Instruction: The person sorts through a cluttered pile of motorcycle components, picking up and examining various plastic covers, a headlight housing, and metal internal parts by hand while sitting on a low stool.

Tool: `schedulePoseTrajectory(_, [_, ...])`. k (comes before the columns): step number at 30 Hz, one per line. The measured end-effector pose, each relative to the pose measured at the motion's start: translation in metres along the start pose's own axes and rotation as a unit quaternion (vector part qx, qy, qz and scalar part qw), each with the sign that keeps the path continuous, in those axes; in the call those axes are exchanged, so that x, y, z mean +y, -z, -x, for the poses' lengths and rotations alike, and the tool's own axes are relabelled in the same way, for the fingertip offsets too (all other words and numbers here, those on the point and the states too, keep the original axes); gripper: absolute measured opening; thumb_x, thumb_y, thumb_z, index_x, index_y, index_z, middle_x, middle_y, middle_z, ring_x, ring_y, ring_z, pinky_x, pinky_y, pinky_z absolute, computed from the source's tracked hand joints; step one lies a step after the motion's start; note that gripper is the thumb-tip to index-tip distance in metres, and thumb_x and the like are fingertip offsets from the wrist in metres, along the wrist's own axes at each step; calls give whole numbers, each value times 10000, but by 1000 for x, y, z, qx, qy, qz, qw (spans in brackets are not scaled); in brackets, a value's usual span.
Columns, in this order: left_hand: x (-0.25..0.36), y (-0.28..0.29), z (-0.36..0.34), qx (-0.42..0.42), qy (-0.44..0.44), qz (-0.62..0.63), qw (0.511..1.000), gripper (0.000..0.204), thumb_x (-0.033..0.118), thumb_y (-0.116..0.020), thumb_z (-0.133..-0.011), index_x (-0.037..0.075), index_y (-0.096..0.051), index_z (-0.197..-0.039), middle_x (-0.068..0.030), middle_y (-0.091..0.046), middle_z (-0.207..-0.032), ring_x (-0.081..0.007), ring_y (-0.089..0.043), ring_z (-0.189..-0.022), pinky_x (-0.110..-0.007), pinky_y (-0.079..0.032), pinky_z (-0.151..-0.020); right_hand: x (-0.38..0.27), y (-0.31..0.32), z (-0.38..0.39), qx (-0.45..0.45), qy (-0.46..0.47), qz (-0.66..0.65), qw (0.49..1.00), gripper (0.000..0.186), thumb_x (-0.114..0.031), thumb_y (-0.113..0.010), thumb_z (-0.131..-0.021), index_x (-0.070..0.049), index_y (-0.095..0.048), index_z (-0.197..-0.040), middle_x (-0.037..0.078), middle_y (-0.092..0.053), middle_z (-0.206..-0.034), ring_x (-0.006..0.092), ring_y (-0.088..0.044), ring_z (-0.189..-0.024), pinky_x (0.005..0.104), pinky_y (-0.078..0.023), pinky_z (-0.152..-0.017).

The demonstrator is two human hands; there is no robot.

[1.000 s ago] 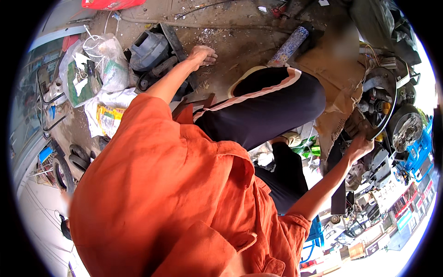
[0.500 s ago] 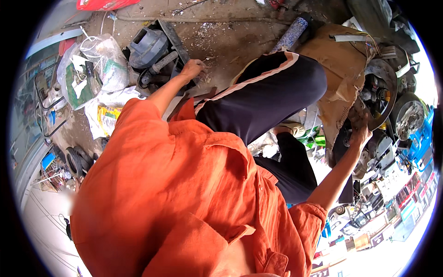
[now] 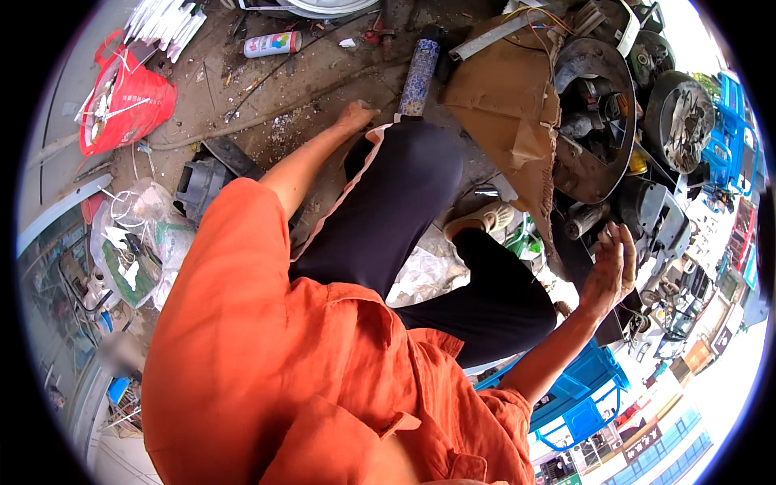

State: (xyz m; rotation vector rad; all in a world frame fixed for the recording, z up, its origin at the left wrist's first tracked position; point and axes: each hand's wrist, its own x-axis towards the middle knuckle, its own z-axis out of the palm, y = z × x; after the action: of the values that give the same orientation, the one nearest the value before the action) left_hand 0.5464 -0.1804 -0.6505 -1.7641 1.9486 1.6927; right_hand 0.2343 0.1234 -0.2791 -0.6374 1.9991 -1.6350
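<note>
Whole view has swung round: the red bag (image 3: 133, 101), only a strip at the top edge ½ s ago, now shows nearly complete, and a blue frame (image 3: 582, 388) has come out beyond the right elbow. Cardboard (image 3: 497, 101) sits nearer mid-view.

Ring (image 3: 584, 55) lies among the scrap (image 3: 644, 206), right of the cardboard. The right hand (image 3: 608, 271) was at its rim; now it is raised below it in view, apart from it — so that side has no hold on the ring. A short cylinder (image 3: 587, 219) lies just beside its fingers.

Left hand (image 3: 354, 119) stays low by the knee (image 3: 420, 153), with the tube (image 3: 418, 79) near its fingertips, not touched.

Hard to make out: a pale wheel (image 3: 335, 6), cut by the top edge. Parts inside the ring, a dark jumble. Left grip — fingers forward, small and blurred; cannot tell if spread or pressed together, or if they meet the floor. Right grip: fingers long, lightly bent, thumb near the tips; a pale spot there could be a scrap pinched or plain glare. Cannot tell.
</note>
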Motion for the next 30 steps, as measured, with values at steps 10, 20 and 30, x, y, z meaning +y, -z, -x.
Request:
schedulePoseTrajectory(10, [84,-97,-130,178,-273,-272,905,653,358,-635,-737,126,-417,-1307,-327,-414,-1268,-467,-323,-1254,-546,-320,-981,34,-42,-15,-41,107,-104,988,318,-34,-498,-877,121,-518,-1154,209,-614,-893,183,-565,-677,263,-472,-641])
schedulePoseTrajectory(20, [124,-142,-186,253,-12,-361,898,641,545,-632,-715,214,-526,-1253,-238,-3,-1480,-452,-57,-1345,-710,-222,-936,35,-30,-5,-77,68,-52,993,352,-136,-506,-888,83,-519,-1163,160,-576,-777,149,-488,-528,250,-386,-533])
schedulePoseTrajectory(30, [163,-121,-169,210,8,-408,888,540,404,-521,-795,80,-558,-1225,-209,-62,-1480,-419,-83,-1362,-706,-243,-939,37,-22,-5,-52,36,-48,997,361,-114,-543,-863,105,-518,-1149,206,-589,-784,189,-552,-537,235,-455,-502])
